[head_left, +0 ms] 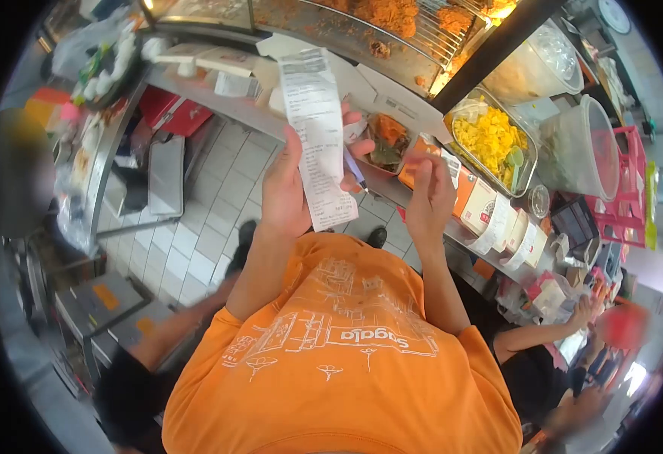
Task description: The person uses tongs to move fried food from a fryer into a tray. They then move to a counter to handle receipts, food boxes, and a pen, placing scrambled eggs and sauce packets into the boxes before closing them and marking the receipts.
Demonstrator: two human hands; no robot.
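Observation:
My left hand (290,185) is closed on a long printed receipt (318,144), with fingertips showing past its right edge. A purple pen (355,171) lies against those fingertips, beside the receipt. My right hand (432,198) is raised over the counter edge, its fingers half bent and apart, with nothing visible in them. Close behind that hand stands an orange-and-white food box (471,191). An open box with food (386,144) sits between the two hands, farther back.
A metal tray of yellow food (490,136) with a green spoon is on the counter's right. Fried food (388,17) lies in the lit display case. Receipts (498,223) hang on boxes. Clear tubs (579,147) stand by a pink rack (628,189). Co-workers' arms (532,339) are on both sides.

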